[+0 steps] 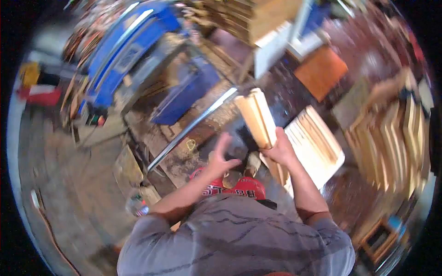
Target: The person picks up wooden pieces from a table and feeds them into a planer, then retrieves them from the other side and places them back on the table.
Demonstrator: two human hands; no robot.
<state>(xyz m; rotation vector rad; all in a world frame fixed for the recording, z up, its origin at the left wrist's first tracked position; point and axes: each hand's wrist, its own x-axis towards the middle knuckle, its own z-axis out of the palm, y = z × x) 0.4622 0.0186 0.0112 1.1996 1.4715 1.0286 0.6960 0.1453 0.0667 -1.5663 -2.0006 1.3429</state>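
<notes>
Just right of the middle, out in front of the body, I've got the right hand (280,149) wrapped around a bundle of pale, straight-edged wooden pieces (255,117). Looks like a firm clamp, but the wood hides part of the fingers, so no idea where each tip sits. The grip's down toward the near end, so most of the bundle pokes out past the hand, far and a bit left. My guess: held that way to squeeze the pieces into one lot, long end clear of the arm.

The left hand (223,158) is off to the left, apart from the wood, fingers spread, nothing in them. Probably free for steadying.

Right beside the holding hand there's a broad, pale wooden stack with brown streaks (317,142), close by I'd guess for easy reach. Farther right, a row of curved, pale wooden slats (391,142) sits nested side by side, likely to save floor space. Left of the bundle, a shiny silver metal bar (193,128) slants across.
</notes>
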